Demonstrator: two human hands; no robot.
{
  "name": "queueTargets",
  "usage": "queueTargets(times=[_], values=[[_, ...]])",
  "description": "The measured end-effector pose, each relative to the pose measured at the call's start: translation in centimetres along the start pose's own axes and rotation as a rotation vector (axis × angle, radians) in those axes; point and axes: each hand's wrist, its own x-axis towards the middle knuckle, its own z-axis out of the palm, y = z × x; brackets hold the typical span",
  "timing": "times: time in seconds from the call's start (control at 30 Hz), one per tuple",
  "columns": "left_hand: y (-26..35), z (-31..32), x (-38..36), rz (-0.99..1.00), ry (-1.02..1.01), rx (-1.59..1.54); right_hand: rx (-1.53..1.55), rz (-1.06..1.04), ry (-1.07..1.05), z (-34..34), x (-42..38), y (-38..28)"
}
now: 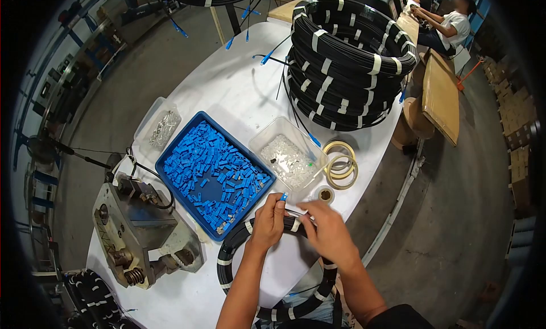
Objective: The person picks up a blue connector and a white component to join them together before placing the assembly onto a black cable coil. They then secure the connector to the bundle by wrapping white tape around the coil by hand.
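Between the thumb and fingers of my left hand [269, 221] is a small blue connector [284, 197], its tip pointing up. My right hand [325, 229] is just to the right, slightly blurred, its fingers pinched at a thin dark cable that runs towards the connector. Below both hands a black cable coil [225, 266] with white tape bands lies at the table's near edge. Left of my hands is a blue tray [165, 178] full of blue connector housings [199, 152]. A clear box [259, 136] of small translucent pieces stands just beyond my hands.
A metal press [142, 232] stands at the left. A clear box of metal parts [165, 128] sits behind the tray. Tape rolls [343, 172] lie right of centre. Stacked black coils [347, 73] rise at the back. A seated person [455, 27] is at the far right.
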Motion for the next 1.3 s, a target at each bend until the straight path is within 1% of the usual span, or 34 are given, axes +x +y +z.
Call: queueTargets(times=[0.1, 0.17, 0.23, 0.27, 0.33, 0.4, 0.47, 0.53, 0.63, 0.77, 0.87, 0.93, 0.97, 1.03, 1.07, 1.1, 1.17, 1.2, 1.23, 1.3], values=[[0.0, 0.2, -0.1, 0.018, 0.013, 0.013, -0.112, -0.011, 0.028, -1.4, 4.0, -0.1], [-0.1, 0.3, 0.0, 0.028, 0.039, -0.013, -0.316, -0.059, -0.043, -1.0, 7.2, 1.2], [-0.3, 0.3, -0.1, 0.031, 0.034, -0.021, -0.431, -0.064, -0.176, 0.2, 10.2, 2.6], [-0.2, 0.3, -0.1, 0.032, 0.031, -0.029, -0.433, -0.065, -0.172, 0.6, 11.4, 2.8], [0.0, 0.0, 0.0, 0.026, 0.013, -0.025, -0.578, 0.014, -0.305, 1.2, 13.1, 2.7], [0.2, 0.0, 0.1, 0.016, -0.002, -0.022, -0.604, 0.021, -0.319, 2.3, 14.3, 3.6], [0.3, 0.1, 0.1, 0.059, 0.030, -0.035, -0.627, 0.027, -0.339, 3.0, 14.7, 4.4], [0.3, 0.1, 0.1, 0.052, 0.028, -0.027, -0.669, 0.032, -0.374, 3.3, 14.6, 4.1], [0.1, 0.1, 0.2, 0.042, 0.022, -0.029, -0.676, 0.077, -0.386, 3.7, 14.8, 4.1], [-0.1, 0.1, 0.1, 0.020, 0.018, -0.051, -0.642, 0.084, -0.398, 3.5, 14.7, 4.4], [-0.2, 0.2, 0.0, 0.019, 0.027, -0.055, -0.554, 0.056, -0.383, 2.4, 13.7, 4.2], [-0.2, 0.2, -0.1, 0.020, 0.036, -0.055, -0.323, -0.103, -0.141, 1.7, 12.4, 3.8], [-0.2, 0.2, -0.1, 0.025, 0.044, -0.060, -0.323, -0.108, -0.141, 1.5, 11.8, 3.4], [-0.3, 0.3, -0.1, 0.029, 0.053, -0.075, 0.021, -0.042, 0.105, 1.1, 10.3, 1.9], [-0.4, 0.3, -0.1, 0.034, 0.057, -0.090, 0.123, -0.033, 0.146, 1.0, 9.5, 1.6], [-0.6, 0.3, -0.1, 0.035, 0.061, -0.087, 0.126, -0.037, 0.145, 0.8, 8.7, 1.2], [-0.8, 0.2, -0.1, 0.056, 0.070, -0.089, 0.364, 0.123, 0.179, 0.7, 7.0, 0.6], [-0.9, 0.2, 0.0, 0.061, 0.075, -0.087, 0.507, 0.103, 0.164, 1.5, 6.3, 1.3], [-0.9, 0.2, -0.1, 0.057, 0.076, -0.109, 0.509, 0.100, 0.164, 2.2, 5.7, 1.5], [-0.7, 0.2, -0.2, 0.056, 0.078, -0.133, 0.795, 0.066, 0.257, 3.8, 4.8, 1.1]])
